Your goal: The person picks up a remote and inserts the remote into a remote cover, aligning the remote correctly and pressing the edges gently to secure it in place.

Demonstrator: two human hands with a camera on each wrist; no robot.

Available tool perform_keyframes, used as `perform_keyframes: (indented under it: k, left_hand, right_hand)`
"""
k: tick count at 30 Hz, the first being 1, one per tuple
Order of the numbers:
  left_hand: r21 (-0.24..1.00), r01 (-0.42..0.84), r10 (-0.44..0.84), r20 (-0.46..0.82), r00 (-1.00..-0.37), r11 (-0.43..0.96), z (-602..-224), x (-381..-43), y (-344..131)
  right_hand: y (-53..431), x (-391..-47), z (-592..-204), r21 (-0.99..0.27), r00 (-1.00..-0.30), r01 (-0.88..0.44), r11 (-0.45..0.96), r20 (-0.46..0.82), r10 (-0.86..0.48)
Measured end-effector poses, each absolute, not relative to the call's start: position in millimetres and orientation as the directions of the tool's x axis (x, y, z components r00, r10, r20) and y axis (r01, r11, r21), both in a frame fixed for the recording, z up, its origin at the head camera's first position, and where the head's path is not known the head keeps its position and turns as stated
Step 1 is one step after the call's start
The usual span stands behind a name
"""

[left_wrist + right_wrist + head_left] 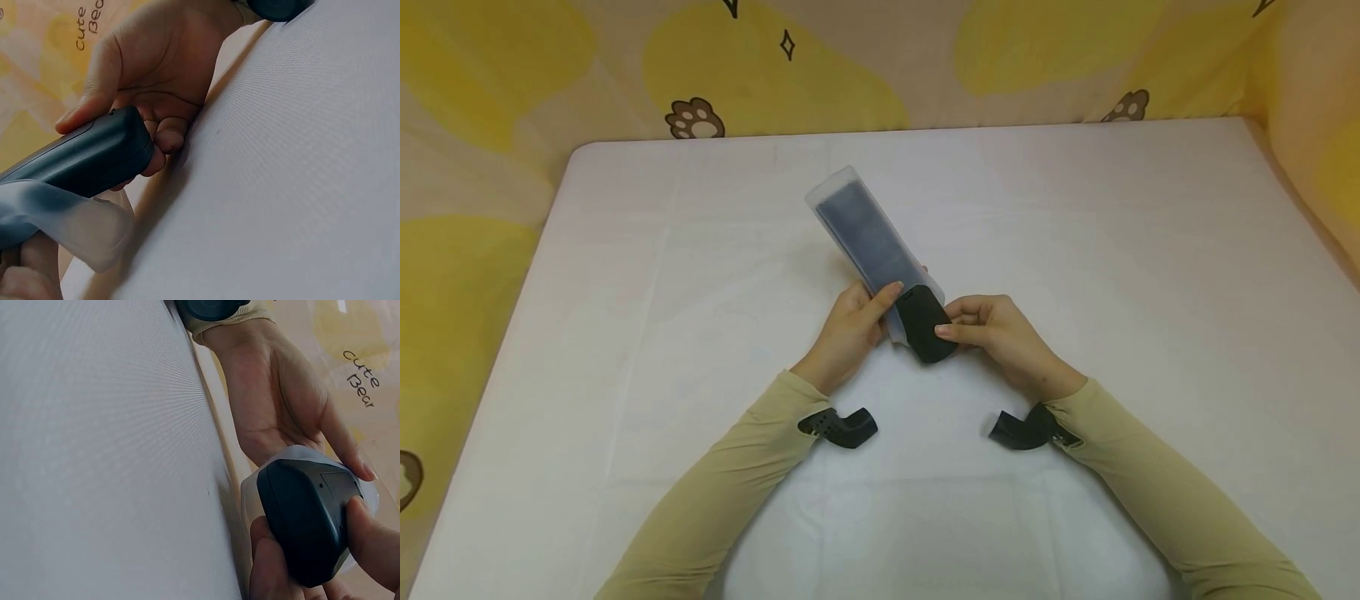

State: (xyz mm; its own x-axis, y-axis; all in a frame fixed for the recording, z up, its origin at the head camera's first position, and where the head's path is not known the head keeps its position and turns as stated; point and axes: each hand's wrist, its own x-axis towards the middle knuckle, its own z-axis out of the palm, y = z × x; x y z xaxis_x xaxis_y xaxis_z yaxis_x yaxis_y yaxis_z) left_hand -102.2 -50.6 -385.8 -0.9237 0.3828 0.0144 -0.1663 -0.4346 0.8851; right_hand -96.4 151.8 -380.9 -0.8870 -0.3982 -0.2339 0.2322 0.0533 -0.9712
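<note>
A long translucent plastic sleeve [868, 237] with a bluish-grey interior slants up and left over the table. My left hand [848, 327] grips its near part, thumb on top. From the sleeve's near end sticks out a black device [923, 323] with a rounded, bevelled body. My right hand [1000, 333] pinches this device, thumb on its upper face and fingers at its edge. In the right wrist view, the device [300, 519] shows a rectangular panel near my right thumb, and the sleeve's rim surrounds it. How much of it lies inside the sleeve is hidden.
A white-covered table [700, 375] lies beneath both hands. A yellow patterned curtain [850, 75] hangs behind it and at the sides. Black curved camera mounts [842, 427] jut inward from both wrists, low over the table.
</note>
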Motion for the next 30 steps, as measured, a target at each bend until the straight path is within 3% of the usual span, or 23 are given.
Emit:
perform_keyframes:
  k: [30]
  left_hand:
    - [0.892,-0.211,0.419,-0.026,-0.908,-0.401,-384.6,-99.9,-48.3]
  right_hand:
    - [151.6,-96.7,-381.1,-0.973,-0.892,0.228,0.026,-0.219,-0.396]
